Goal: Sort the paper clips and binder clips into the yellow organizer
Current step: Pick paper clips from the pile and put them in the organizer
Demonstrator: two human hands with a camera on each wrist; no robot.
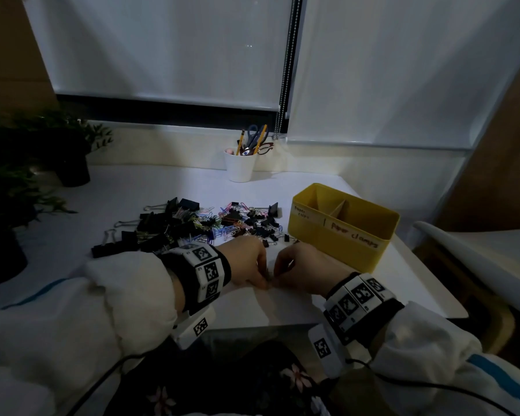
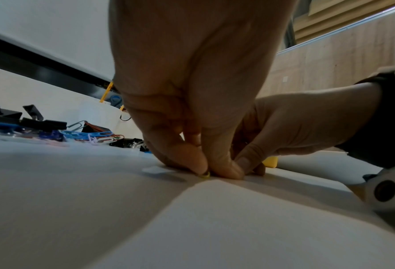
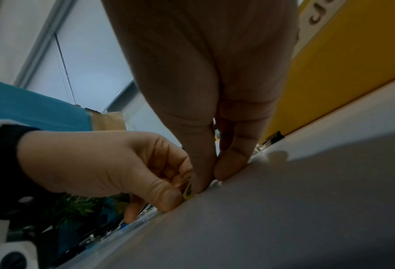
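Both hands were found low on the white surface (image 1: 192, 187), fingertips brought together near its front edge. The left hand (image 1: 246, 262) was seen with thumb and forefinger curled down, its grip pinching a small yellow paper clip (image 2: 204, 175) against the surface; the same clip (image 3: 188, 193) was seen in the right wrist view, caught between the left thumb and the right thumb. The right hand (image 1: 297, 268) was curled likewise, its thumb and forefinger pressed together at the clip; whether the clip itself was held in the right grip could not be told. The mixed pile of clips (image 1: 198, 226), black binder clips with coloured paper clips, was spread just behind the hands and to their left. The yellow organizer (image 1: 342, 235) was noted upright beside the pile, to the right, with a divider inside and two handwritten labels on its front wall; its contents could not be made out. A white cup (image 1: 240, 166) of pencils and scissors was set at the back, and potted plants (image 1: 18, 163) at the far left.
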